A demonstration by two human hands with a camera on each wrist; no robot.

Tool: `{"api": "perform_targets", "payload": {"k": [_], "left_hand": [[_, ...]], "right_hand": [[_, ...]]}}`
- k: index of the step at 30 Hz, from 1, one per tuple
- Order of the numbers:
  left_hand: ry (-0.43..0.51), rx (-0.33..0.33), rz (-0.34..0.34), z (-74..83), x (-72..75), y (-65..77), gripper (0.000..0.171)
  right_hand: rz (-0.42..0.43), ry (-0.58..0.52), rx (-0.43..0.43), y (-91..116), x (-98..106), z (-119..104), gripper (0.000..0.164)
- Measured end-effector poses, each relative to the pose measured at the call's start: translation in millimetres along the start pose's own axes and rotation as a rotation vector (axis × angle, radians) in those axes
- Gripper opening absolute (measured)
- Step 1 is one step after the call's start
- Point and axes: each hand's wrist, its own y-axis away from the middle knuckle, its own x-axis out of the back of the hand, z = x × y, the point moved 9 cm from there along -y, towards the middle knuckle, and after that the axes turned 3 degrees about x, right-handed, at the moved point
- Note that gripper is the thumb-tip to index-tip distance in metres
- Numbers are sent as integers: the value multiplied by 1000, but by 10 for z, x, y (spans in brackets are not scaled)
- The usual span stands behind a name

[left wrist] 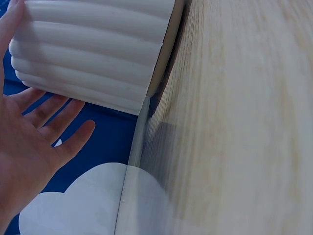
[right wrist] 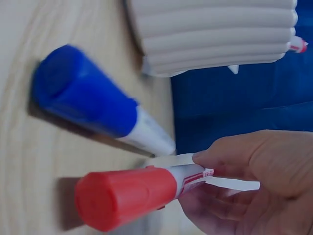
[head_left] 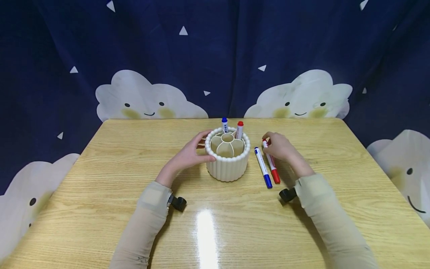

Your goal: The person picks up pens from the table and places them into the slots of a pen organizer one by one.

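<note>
A cream ribbed pen holder with petal-shaped compartments stands upright mid-table, a blue-capped marker and a red-capped marker in its rear compartments. My left hand holds its left side, thumb at the front and fingers toward the back; in the left wrist view, some fingertips are hidden behind its wall. To the right of the holder, my right hand pinches the far end of another red marker, its cap pointing toward me. Beside that one lies a loose blue marker.
The wooden table reaches back to a dark blue curtain printed with clouds and triangles. A black wrist strap device sits on the left wrist, and a similar device on the right.
</note>
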Motion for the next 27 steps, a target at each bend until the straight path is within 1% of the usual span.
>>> {"api": "perform_targets", "payload": {"k": [6, 10, 17, 27], "left_hand": [[3, 3, 0, -15, 0, -4, 83], [4, 3, -1, -34, -2, -14, 84], [2, 10, -7, -66, -1, -22, 84], [14, 14, -6, -46, -2, -18, 83]], "right_hand": [[77, -50, 32, 82, 225, -135, 41], [128, -77, 61, 126, 348, -218, 39], [200, -111, 80, 174, 491, -340, 38], [298, -141, 111, 262, 691, -562, 40]]}}
